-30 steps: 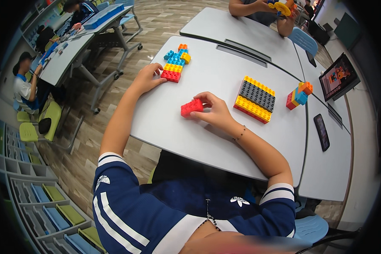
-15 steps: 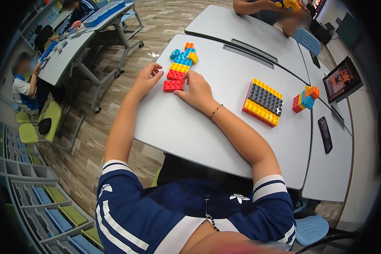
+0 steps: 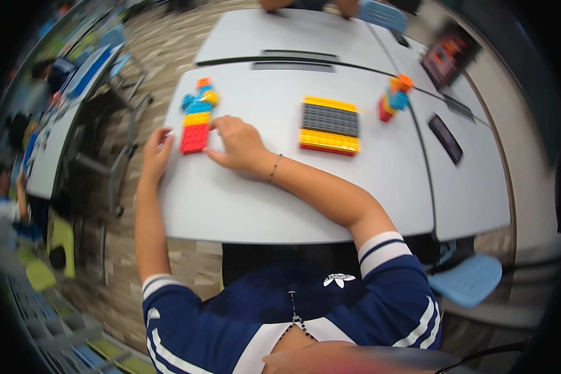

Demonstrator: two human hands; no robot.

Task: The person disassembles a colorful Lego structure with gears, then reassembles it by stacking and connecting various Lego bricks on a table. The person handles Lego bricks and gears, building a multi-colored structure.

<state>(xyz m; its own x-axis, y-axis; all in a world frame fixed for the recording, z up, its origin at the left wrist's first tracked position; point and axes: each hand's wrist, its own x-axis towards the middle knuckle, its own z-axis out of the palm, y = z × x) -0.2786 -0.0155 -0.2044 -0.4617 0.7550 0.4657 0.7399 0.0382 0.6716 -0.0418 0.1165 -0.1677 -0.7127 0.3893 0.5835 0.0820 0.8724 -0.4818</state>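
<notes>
A flat figure of toy building bricks point(image 3: 197, 118) lies on the left part of the white table. Red bricks form its near end, then come yellow and blue rows, with an orange brick at the far tip and a yellow one jutting right. My right hand point(image 3: 238, 144) rests just right of the red bricks, thumb and fingertips apart and beside their edge; whether they touch cannot be made out. To the left of the red end, at the table edge, my left hand point(image 3: 156, 153) has its fingers apart and holds nothing.
A yellow, black and red brick slab point(image 3: 330, 124) lies mid-table. Right of it stands a small brick figure point(image 3: 394, 100). A phone point(image 3: 445, 138) and a propped tablet point(image 3: 449, 57) are farther right. Someone's forearms point(image 3: 346, 7) rest on the far table.
The view has turned, shifting the table leftward in the picture. The nearest red brick, set apart by a small gap before, now sits flush against the others. My left hand has drawn back toward me.
</notes>
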